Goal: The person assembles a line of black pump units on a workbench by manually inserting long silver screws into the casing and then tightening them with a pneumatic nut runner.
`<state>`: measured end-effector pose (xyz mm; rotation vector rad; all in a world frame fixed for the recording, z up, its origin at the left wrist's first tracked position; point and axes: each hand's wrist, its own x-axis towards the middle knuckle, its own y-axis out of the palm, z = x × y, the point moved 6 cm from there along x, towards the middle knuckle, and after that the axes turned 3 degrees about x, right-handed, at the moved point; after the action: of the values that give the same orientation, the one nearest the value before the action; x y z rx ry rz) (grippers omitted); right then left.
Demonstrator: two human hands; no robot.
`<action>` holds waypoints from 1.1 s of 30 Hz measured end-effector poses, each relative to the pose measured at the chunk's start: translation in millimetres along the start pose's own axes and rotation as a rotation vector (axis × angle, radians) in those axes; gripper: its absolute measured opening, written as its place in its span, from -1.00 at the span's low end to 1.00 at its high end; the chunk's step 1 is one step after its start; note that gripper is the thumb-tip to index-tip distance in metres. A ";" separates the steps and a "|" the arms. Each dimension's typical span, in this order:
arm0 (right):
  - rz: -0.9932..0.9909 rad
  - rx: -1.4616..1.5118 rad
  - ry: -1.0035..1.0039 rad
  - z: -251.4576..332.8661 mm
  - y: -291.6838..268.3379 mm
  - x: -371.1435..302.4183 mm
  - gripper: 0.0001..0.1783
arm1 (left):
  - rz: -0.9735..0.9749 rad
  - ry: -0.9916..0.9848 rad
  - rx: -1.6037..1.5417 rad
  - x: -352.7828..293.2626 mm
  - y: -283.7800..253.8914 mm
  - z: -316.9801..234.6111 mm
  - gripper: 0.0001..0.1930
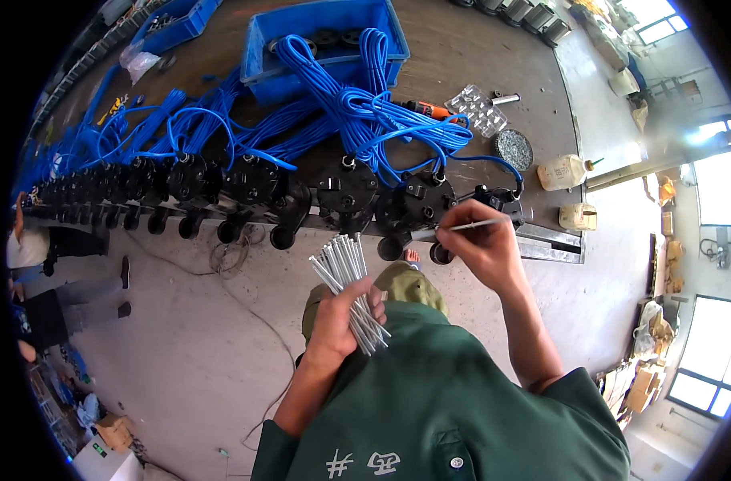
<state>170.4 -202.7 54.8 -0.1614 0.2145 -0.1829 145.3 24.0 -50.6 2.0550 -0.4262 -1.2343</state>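
Note:
My left hand (333,321), in front of my body, is closed around a bundle of long silver bolts (341,260). Their heads point up and away from me, and the shanks fan out below my fingers. Between the fingertips of my right hand (492,250) is a single long bolt (476,225), held nearly level. That hand is at the table's near edge, by the round black housings (428,199) at the right end of a long row. Whether the bolt touches a housing I cannot tell. Short round spouts on the housings stick out over the edge.
Coiled blue cables (333,88) lie behind the housings, partly over a blue bin (261,60). To the right are an orange-and-black tool (431,110), a clear blister tray (479,111), a bowl of small metal parts (514,150) and a plastic bottle (563,172). People stand at far left.

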 end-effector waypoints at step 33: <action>0.057 -0.696 -0.657 13.8 36.0 48.3 -0.87 | -0.019 0.114 -0.035 -7.6 -5.9 -17.7 -0.78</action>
<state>225.7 -175.4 52.2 -0.8892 -0.3840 0.0154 156.5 39.6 -44.5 2.0919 -0.3295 -1.1209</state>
